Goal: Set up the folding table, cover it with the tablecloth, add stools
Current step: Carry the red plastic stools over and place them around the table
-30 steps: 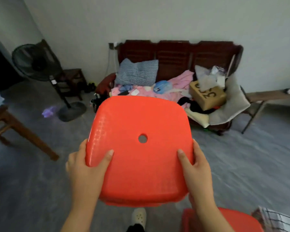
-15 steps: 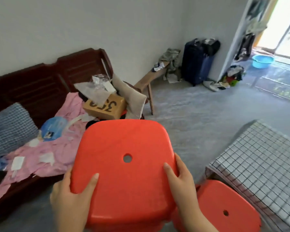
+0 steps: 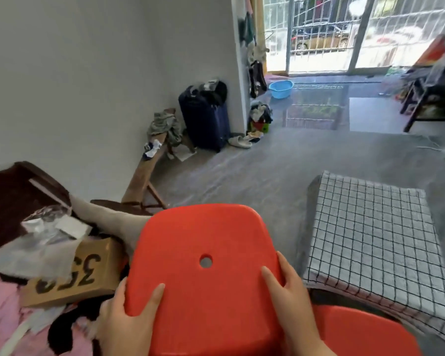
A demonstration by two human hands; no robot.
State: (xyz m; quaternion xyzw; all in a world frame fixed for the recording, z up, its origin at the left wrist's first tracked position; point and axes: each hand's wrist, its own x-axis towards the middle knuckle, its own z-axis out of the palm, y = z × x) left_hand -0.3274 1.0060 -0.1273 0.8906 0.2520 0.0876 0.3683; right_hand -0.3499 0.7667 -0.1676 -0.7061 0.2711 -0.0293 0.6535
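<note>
Red plastic stool (image 3: 206,273) is off the floor, seat up and roughly level, centre hole facing the camera. Both hands clamp its near edge: left hand (image 3: 129,322) on the near-left corner, right hand (image 3: 293,304) on the right rim. Thumbs lie on the seat; the other fingers wrap under the rim, out of sight.

Key relation: checked tablecloth (image 3: 370,227) lies forward and right of the hands, covering the folding table completely. Right hand is the nearer one. The covered top looks longer going away from the camera than across, though the wide lens may exaggerate that. The stool seat is near square, so its yaw matters little.

Second red stool (image 3: 365,332) stands low at the right, just beside the table's near edge, so that side looks taken. The side facing the wooden bench (image 3: 144,176) has bare floor along it.

My read: table and cloth are done, stools partly. Next move likely carries this one forward and right, then down. Watch the legs, which are hidden below the seat, against the hanging cloth. Cardboard box (image 3: 70,278) sits close on the left.
</note>
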